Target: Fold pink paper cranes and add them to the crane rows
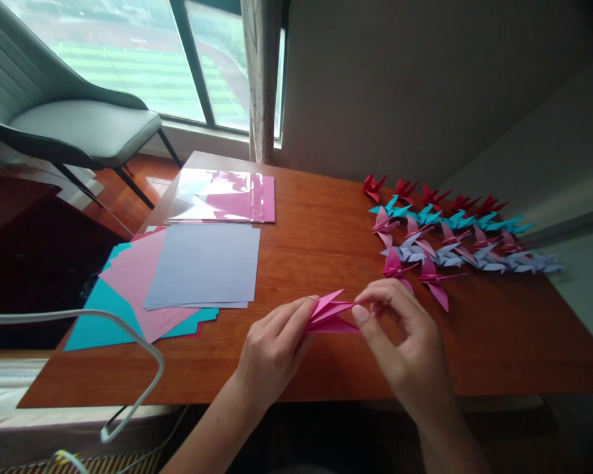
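A partly folded magenta paper crane (329, 317) is held in the air above the near part of the table, its pointed flaps spread toward the right. My left hand (277, 339) is closed on its left end, the thumb and fingers pinching the paper. With thumb and forefinger, my right hand (400, 329) pinches the tip of one narrow point at the right end. Just beyond my right hand stand finished magenta cranes (435, 280), one of them partly hidden behind the fingers.
Rows of red cranes (432, 195), turquoise cranes (425, 216), pink cranes (447, 234) and lavender cranes (449, 253) line the table's (316, 237) right side. Left lie fanned paper sheets (205, 263) and a clear packet (217, 195). A white cable (143, 342) crosses the lower left; a chair (84, 128) stands beyond.
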The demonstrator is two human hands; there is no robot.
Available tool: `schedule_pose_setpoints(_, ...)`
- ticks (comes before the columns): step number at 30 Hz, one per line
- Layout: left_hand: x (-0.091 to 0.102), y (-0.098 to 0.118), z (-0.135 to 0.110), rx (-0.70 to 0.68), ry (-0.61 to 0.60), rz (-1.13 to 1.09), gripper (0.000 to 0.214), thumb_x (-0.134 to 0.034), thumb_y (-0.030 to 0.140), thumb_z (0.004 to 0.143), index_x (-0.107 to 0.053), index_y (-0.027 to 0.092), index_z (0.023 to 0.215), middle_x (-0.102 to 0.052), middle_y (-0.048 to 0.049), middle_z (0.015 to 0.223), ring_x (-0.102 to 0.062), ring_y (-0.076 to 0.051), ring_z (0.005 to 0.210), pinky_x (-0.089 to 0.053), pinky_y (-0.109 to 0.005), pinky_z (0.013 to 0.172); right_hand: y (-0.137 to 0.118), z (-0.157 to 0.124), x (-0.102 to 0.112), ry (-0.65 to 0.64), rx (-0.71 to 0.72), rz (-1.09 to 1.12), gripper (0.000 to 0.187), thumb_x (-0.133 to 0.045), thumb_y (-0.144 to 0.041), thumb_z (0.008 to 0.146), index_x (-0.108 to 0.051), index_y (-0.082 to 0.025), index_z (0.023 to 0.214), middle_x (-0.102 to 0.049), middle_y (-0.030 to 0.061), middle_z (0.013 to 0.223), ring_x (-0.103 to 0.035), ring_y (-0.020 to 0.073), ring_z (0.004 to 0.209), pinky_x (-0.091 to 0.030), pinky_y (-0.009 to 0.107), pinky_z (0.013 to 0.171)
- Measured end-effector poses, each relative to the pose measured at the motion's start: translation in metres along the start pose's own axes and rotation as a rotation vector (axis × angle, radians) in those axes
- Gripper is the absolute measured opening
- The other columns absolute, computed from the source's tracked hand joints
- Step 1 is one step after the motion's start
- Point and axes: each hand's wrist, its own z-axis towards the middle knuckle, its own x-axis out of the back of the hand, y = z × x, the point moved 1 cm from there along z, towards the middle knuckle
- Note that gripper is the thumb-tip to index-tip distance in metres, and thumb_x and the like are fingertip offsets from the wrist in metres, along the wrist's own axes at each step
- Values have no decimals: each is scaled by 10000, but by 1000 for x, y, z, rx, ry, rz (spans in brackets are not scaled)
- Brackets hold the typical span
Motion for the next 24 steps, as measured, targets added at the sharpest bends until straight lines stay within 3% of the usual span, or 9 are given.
schedule_pose_setpoints(15,-1,0,0,46,22,6,404,-676,150,905,-611,169,1304,-750,-112,1180,-742,-225,1047,-584,-280,942,0,1,-2,99,48,22,60,-629,-233,912,-688,-243,916,-620,80,1087,-611,243,990,-512,382,812)
schedule_pose_setpoints(24,-2,-1,-2,23,25,43,414,-678,139,898,-604,139,1305,-745,-138,1182,-740,-235,1051,-577,-284,955,-2,1,-6,46,38,-46,94,-623,-232,916,-715,-246,922,-631,80,1119,-601,258,1082,-498,421,923)
